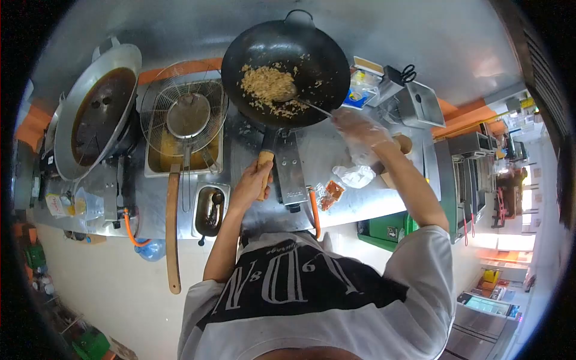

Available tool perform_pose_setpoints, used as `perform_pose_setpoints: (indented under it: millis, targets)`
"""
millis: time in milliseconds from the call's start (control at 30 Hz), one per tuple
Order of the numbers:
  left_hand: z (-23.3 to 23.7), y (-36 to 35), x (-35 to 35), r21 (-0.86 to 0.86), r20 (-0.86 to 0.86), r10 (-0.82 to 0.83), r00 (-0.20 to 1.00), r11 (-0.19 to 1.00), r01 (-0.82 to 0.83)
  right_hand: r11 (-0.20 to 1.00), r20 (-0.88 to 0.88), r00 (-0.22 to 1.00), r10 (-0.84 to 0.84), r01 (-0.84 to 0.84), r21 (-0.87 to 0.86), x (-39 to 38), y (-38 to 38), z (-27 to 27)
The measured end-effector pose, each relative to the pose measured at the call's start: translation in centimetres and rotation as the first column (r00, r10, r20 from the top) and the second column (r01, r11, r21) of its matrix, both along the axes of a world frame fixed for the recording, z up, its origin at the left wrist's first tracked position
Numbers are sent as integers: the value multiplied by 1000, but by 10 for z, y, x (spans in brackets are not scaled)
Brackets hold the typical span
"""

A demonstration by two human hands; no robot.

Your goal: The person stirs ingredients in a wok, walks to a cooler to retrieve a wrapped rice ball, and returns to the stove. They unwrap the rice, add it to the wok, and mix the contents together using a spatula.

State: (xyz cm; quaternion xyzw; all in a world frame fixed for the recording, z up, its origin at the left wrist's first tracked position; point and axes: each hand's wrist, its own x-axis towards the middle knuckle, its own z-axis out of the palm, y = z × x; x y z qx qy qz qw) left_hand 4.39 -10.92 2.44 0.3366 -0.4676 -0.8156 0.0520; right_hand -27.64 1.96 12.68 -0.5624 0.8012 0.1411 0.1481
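My left hand [253, 182] is wrapped round the wooden handle [264, 159] of a dark wok [321, 63] on the stove. Pale brown, crumbly food [261, 83] lies in the wok, mostly heaped on its left side. My right hand [359, 130], in a clear plastic glove, closes on the long metal handle of a ladle [313, 107]. The ladle's bowl rests in the food, partly covered by it. Below the right hand, a crumpled white plastic bag [355, 175] and a small packet of orange-red stuff [333, 191] lie on the counter.
At left stands a big pan of dark liquid [111, 90]. A wire strainer [162, 129] and a fine sieve [188, 115] rest over a metal tray [185, 165] of yellowish liquid. A small pan [210, 210] sits in front. Scissors [408, 73] and a metal container [422, 105] are at right.
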Motion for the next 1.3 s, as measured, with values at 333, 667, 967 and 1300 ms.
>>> perform_pose_setpoints:
  millis: [333, 667, 967, 1300]
  targets:
    - [-5, -6, -8, -176, 74, -6, 997, 984, 19, 898, 384, 903, 191, -3, -440, -81, -22, -33]
    - [-11, -14, -2, -241, 103, 1, 995, 970, 24, 919, -420, 839, 346, -214, 330, -67, -78, 208]
    - [20, 2, 3, -108, 85, -39, 996, 993, 48, 681, -442, 606, 661, -732, 15, -57, -64, 12]
    - [14, 5, 4, 260, -97, 32, 995, 966, -5, 941, -528, 829, 184, -303, -148, -35, -20, 165]
